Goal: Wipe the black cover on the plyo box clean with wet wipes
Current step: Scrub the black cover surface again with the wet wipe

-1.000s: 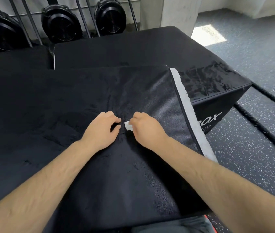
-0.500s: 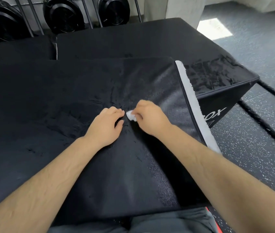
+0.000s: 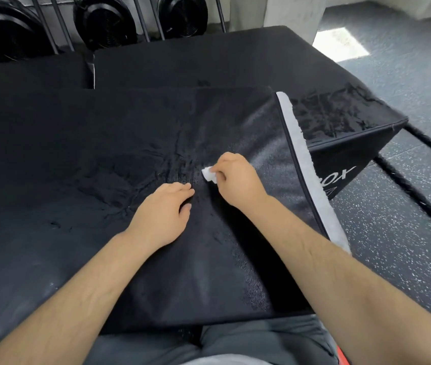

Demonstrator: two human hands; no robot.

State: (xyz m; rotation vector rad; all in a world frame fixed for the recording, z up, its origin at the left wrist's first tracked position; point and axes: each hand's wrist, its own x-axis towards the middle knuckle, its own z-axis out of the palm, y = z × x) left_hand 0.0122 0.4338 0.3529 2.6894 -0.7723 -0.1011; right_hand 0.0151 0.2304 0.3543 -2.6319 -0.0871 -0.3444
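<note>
The black cover (image 3: 83, 159) lies spread over the plyo box (image 3: 340, 164), creased and damp near its middle, with a grey-white strip (image 3: 304, 159) along its right edge. My right hand (image 3: 238, 177) pinches a small white wet wipe (image 3: 208, 174) and presses it on the cover. My left hand (image 3: 163, 214) rests on the cover just below and left of the wipe, fingers bent onto the fabric. A narrow gap separates the two hands.
Black weight plates (image 3: 104, 19) hang on a rack behind the box. Speckled grey rubber flooring (image 3: 393, 233) lies to the right, crossed by dark seams. A wet patch shows on the box top (image 3: 335, 114) at the right corner. A concrete pillar (image 3: 275, 11) stands behind.
My right hand has slid the wipe up and to the right, away from my left hand, which has stayed in place on the cover. The view has tilted down slightly.
</note>
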